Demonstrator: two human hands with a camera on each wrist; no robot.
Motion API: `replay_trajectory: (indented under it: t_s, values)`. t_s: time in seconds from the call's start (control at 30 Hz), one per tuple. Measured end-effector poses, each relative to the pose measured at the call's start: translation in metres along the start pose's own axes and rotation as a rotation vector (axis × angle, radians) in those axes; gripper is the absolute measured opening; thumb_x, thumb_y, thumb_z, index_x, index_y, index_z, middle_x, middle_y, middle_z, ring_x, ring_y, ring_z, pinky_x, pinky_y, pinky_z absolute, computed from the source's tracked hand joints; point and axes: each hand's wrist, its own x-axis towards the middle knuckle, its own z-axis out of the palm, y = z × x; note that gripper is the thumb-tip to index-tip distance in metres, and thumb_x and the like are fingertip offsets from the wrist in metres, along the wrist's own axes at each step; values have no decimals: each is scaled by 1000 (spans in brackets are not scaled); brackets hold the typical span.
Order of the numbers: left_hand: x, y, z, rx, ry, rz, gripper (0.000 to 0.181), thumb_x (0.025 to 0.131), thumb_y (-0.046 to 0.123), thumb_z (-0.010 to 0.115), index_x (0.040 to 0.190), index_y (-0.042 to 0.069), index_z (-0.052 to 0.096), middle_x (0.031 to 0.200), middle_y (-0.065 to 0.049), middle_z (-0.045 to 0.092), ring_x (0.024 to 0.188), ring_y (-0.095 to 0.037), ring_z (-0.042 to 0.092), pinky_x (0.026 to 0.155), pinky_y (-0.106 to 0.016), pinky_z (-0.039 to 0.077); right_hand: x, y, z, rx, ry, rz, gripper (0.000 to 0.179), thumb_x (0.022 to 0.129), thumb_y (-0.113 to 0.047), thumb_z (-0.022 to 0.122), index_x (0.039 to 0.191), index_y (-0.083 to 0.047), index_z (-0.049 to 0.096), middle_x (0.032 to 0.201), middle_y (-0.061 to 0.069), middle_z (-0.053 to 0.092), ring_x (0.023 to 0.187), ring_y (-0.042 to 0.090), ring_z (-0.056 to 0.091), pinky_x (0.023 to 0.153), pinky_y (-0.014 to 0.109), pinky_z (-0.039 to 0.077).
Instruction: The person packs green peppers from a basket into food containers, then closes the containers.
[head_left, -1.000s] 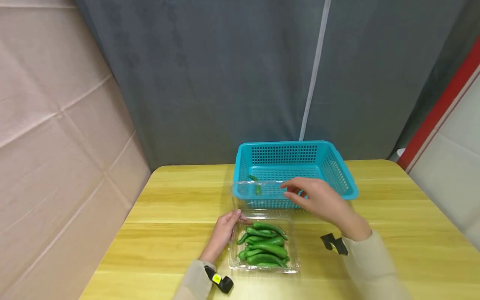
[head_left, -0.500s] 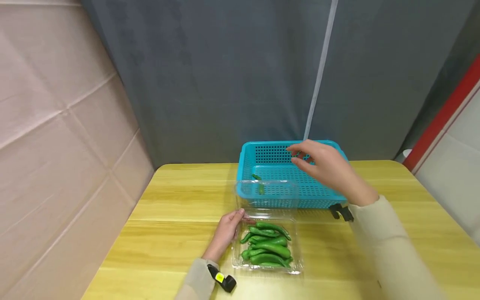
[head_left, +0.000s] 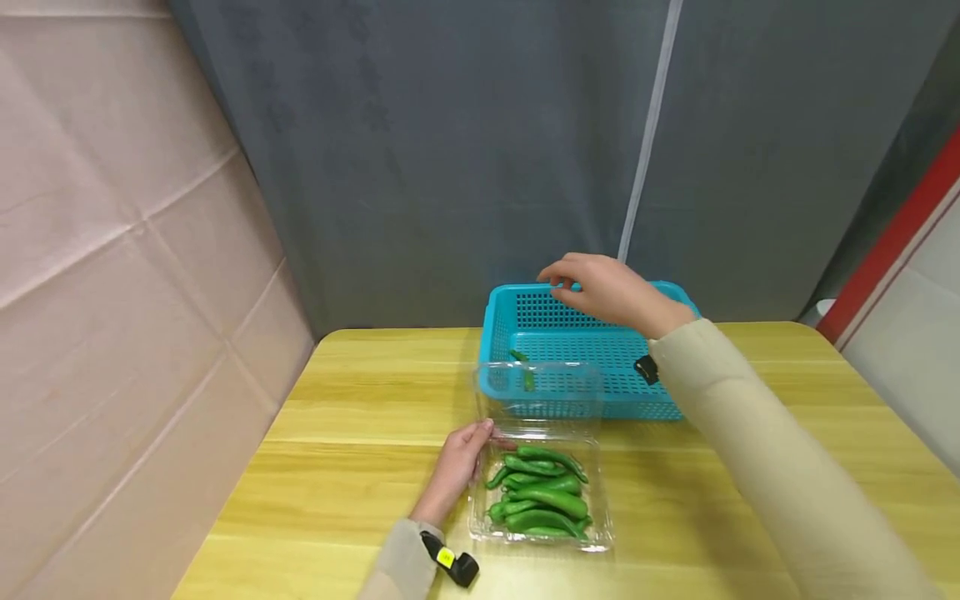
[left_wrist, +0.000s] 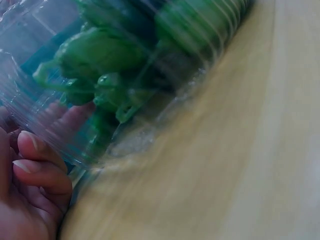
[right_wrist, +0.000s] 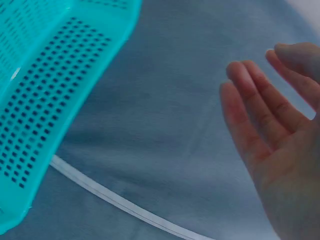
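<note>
A clear hinged plastic container [head_left: 604, 521] lies on the table with its lid raised toward the basket. Several green chili peppers [head_left: 547, 497] are heaped in it, and they show blurred through its wall in the left wrist view. My left hand [head_left: 453, 467] grips the container's left edge near the hinge, some fingers [left_wrist: 45, 172] curled against the plastic. Over the back of the blue basket [head_left: 577, 343] hovers my right hand [head_left: 600, 287]. Its fingers [right_wrist: 265, 107] are loosely extended, and nothing is held in them.
Two green peppers or pieces, one of them a small pepper [head_left: 518, 356], lie at the left of the basket, partly seen through the lid. A grey curtain [head_left: 420, 167] hangs behind the wooden table [head_left: 360, 417]. A pale cloth wall [head_left: 127, 333] stands at the left.
My right hand has risen from near the lid, moving away over the basket to its back. My left hand keeps its grip on the container.
</note>
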Motion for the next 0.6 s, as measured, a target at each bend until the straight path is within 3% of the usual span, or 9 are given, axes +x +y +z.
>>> replay_trajectory:
  t_s: [0.07,0.17,0.3,0.43,0.6]
  values:
    - [0,0,1,1,7,4,39,93,42,40,91,12,65,88,-2,69,33,-6,31,28,-24,28,9,7,6,14,-41,2,27,89,-21,55,116,-22,57,99,-6,55,87,11,51,73,31,44]
    - [5,-13,5,8,38,7,40,91,48,41,89,15,65,83,0,69,33,-7,30,27,-25,27,18,19,17,11,-112,-14,27,90,-19,53,117,-20,57,103,-2,56,87,13,53,72,34,45]
    - [6,-23,20,6,39,-13,40,89,50,42,89,18,65,75,2,67,33,-8,29,27,-24,27,17,37,33,-46,-223,-26,28,90,-18,53,118,-19,58,114,3,55,95,20,55,75,38,46]
    - [3,-14,29,-8,28,-13,36,92,44,41,90,16,65,82,3,69,33,-5,29,28,-21,26,17,50,49,-80,-308,-41,26,90,-16,52,114,-17,62,116,4,56,103,24,53,81,41,46]
    - [0,2,26,-8,49,28,34,95,36,41,91,10,63,84,-3,69,32,-4,27,28,-22,24,27,59,73,-121,-411,-39,23,90,-16,50,107,-16,66,108,1,61,99,21,56,79,39,47]
